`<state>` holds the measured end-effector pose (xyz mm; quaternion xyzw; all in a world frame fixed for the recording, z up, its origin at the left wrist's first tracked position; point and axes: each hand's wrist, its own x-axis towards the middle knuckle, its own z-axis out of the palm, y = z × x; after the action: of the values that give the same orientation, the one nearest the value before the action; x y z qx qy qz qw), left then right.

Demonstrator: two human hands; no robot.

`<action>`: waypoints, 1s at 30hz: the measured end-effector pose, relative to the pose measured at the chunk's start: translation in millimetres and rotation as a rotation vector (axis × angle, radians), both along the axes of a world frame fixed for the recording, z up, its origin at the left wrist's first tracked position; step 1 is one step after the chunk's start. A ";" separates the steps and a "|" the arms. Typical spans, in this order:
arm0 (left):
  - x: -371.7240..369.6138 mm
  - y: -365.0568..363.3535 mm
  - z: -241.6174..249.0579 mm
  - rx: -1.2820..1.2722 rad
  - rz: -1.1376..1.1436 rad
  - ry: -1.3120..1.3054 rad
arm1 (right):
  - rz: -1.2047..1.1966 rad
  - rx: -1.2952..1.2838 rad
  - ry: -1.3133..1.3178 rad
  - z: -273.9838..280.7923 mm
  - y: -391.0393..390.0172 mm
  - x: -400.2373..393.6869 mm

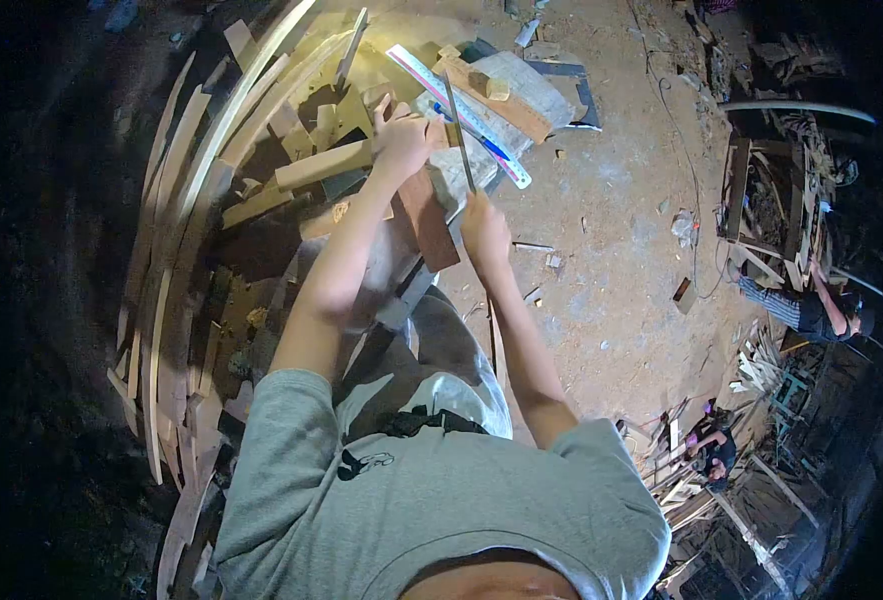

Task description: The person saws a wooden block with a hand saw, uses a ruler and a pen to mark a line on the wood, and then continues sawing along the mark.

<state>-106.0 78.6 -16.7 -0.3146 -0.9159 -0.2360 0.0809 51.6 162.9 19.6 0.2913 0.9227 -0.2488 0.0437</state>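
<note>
My left hand grips the far end of a reddish-brown wooden board, which points back toward my knees. My right hand is closed around the near end of a long, thin, dark metal blade, like a saw seen edge-on; its handle is hidden in the fist. The blade points away from me, just right of my left hand. Across it, in this view, lie a white ruler with a pink edge and a blue pen. Beyond them, a small wood block rests on a flat board.
Wood offcuts are piled left of my left hand, with long curved-looking strips farther left. A cable runs over the dusty floor. Two other people, one at far right and another lower right, are among wood scraps.
</note>
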 end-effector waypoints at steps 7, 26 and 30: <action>0.7 -1.9 8.2 -0.054 -0.025 -0.005 | -0.025 0.019 0.029 -2.9 -7.3 23.6; -2.2 -0.2 11.1 -0.007 -0.022 -0.009 | -0.116 -0.067 -0.116 19.2 -16.3 47.6; -1.9 3.0 3.3 -0.026 0.000 0.001 | -0.017 0.061 -0.033 -0.5 -5.5 3.2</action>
<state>-107.9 81.6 -13.5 -0.3158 -0.9188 -0.2240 0.0773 54.8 157.4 19.2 0.3047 0.9264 -0.2161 0.0481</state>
